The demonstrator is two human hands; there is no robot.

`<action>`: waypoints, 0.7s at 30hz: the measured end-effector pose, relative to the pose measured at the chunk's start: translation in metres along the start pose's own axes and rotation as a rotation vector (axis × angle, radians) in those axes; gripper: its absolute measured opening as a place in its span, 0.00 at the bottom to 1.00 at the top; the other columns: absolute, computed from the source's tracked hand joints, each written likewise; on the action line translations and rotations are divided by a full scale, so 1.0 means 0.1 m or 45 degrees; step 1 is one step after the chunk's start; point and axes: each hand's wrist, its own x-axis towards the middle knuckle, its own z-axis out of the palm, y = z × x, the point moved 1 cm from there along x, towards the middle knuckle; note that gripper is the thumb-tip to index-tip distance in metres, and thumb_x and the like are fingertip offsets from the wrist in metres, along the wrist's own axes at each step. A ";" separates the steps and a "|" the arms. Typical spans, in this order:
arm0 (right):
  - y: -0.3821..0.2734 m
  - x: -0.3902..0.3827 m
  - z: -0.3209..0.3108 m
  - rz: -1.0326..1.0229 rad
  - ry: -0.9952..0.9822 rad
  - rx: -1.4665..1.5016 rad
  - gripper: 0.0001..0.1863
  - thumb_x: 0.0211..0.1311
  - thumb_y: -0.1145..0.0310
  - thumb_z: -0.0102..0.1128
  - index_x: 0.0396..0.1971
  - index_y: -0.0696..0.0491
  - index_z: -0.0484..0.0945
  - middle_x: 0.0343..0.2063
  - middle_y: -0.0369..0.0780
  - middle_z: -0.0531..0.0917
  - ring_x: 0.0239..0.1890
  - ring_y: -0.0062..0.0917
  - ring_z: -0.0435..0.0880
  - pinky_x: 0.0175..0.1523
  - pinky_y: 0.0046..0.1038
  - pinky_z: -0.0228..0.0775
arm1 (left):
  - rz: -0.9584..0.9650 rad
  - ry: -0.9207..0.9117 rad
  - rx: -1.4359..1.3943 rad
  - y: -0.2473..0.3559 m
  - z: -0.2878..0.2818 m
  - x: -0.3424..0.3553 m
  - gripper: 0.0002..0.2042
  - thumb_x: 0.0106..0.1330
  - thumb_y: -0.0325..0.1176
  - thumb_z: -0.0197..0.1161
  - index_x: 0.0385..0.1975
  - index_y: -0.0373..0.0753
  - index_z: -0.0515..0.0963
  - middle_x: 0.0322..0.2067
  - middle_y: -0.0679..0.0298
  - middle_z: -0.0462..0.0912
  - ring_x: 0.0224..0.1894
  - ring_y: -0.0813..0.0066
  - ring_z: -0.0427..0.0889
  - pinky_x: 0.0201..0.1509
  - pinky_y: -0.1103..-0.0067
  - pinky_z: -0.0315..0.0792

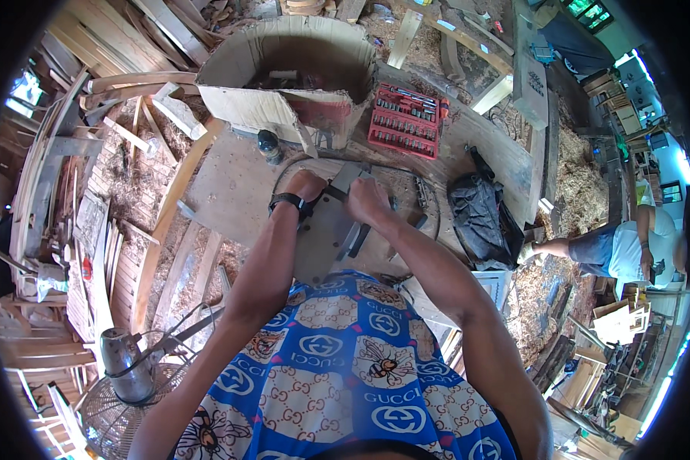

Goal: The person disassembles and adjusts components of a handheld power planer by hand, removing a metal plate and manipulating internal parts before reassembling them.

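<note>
A flat grey metal tool body, probably heavy and rigid, is gripped at its top edge by the left hand and right hand, both clenched.

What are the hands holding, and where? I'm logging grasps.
Both hands, left hand and right hand, grip a flat grey metal plate at its far edge.

Single head-worn fisheye, looking steeply down, close over workbench; rim bends workshop surroundings.
</note>
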 end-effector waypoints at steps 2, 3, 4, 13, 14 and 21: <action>-0.02 0.01 -0.04 0.051 -0.023 -0.002 0.13 0.52 0.71 0.59 0.36 0.61 0.84 0.36 0.57 0.85 0.43 0.50 0.86 0.50 0.44 0.80 | 0.085 -0.031 0.135 -0.01 -0.02 -0.01 0.16 0.66 0.44 0.58 0.42 0.43 0.86 0.44 0.47 0.84 0.50 0.50 0.83 0.56 0.61 0.75; 0.00 0.02 -0.03 0.050 -0.028 -0.003 0.13 0.52 0.71 0.59 0.36 0.61 0.84 0.36 0.57 0.85 0.43 0.50 0.86 0.50 0.44 0.80 | 0.175 -0.063 0.273 -0.02 -0.03 -0.02 0.15 0.66 0.43 0.56 0.42 0.44 0.86 0.44 0.48 0.84 0.50 0.51 0.84 0.56 0.61 0.75; 0.06 0.03 -0.03 -0.057 0.027 0.088 0.12 0.52 0.71 0.59 0.36 0.58 0.85 0.34 0.55 0.85 0.43 0.48 0.87 0.49 0.44 0.80 | 0.183 -0.067 0.271 -0.01 -0.02 0.00 0.15 0.66 0.43 0.56 0.42 0.44 0.86 0.44 0.48 0.84 0.50 0.51 0.84 0.56 0.61 0.75; 0.32 0.31 0.43 -0.082 -0.132 0.726 0.14 0.62 0.64 0.50 0.24 0.52 0.84 0.20 0.46 0.84 0.28 0.36 0.87 0.33 0.44 0.75 | 0.731 0.071 0.663 -0.93 0.67 0.66 0.09 0.66 0.40 0.56 0.32 0.46 0.82 0.26 0.56 0.84 0.29 0.59 0.84 0.32 0.64 0.76; 0.35 0.35 0.49 -0.238 0.378 0.281 0.13 0.59 0.65 0.52 0.22 0.52 0.84 0.22 0.48 0.84 0.29 0.40 0.86 0.34 0.46 0.75 | 0.843 0.088 0.807 -0.94 0.70 0.85 0.09 0.66 0.39 0.56 0.34 0.45 0.81 0.26 0.56 0.83 0.27 0.60 0.83 0.32 0.65 0.76; 0.00 0.23 0.08 -0.316 0.244 0.066 0.13 0.54 0.64 0.56 0.30 0.53 0.87 0.33 0.50 0.87 0.38 0.46 0.88 0.43 0.45 0.80 | 0.603 -0.005 0.320 -1.03 0.46 0.68 0.14 0.67 0.39 0.54 0.36 0.39 0.86 0.35 0.51 0.86 0.37 0.58 0.87 0.42 0.64 0.77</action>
